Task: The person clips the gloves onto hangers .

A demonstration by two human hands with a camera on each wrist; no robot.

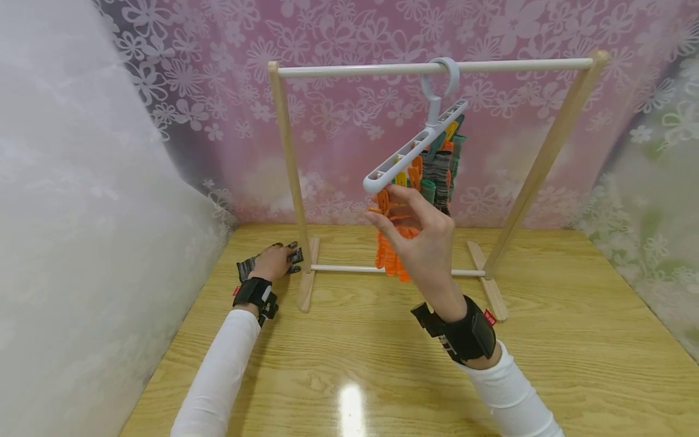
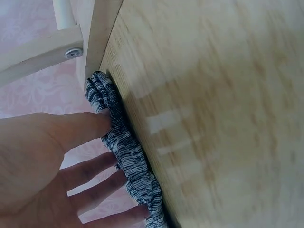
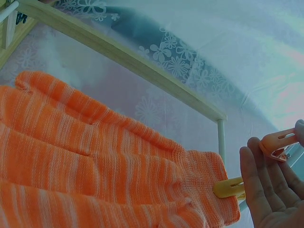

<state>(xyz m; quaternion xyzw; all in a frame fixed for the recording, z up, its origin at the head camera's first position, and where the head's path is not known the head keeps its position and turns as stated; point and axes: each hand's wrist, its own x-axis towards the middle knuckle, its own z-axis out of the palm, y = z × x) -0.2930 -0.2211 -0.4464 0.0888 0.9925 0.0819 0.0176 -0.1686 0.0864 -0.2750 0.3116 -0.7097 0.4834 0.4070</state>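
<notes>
My right hand point(image 1: 428, 243) is raised at the near end of a grey clip hanger point(image 1: 404, 158). Its thumb and fingers pinch an orange clothespin point(image 3: 278, 142) there. Orange striped gloves point(image 3: 95, 142) hang beside that hand, with a yellow clothespin point(image 3: 229, 187) on the cuff. On the table at the left, my left hand point(image 1: 271, 262) rests on a grey-and-black knitted glove point(image 2: 133, 164). The left thumb and spread fingers touch the glove, which lies by the rack's left foot.
A wooden rack with a white top bar point(image 1: 349, 70) carries the hanger by its ring hook point(image 1: 450, 76). Farther along the hanger, dark grey gloves point(image 1: 437, 173) and green gloves point(image 1: 457, 152) hang from clips. A white lower bar point(image 1: 349, 268) joins the rack's feet. Floral curtains surround the table point(image 1: 306, 364).
</notes>
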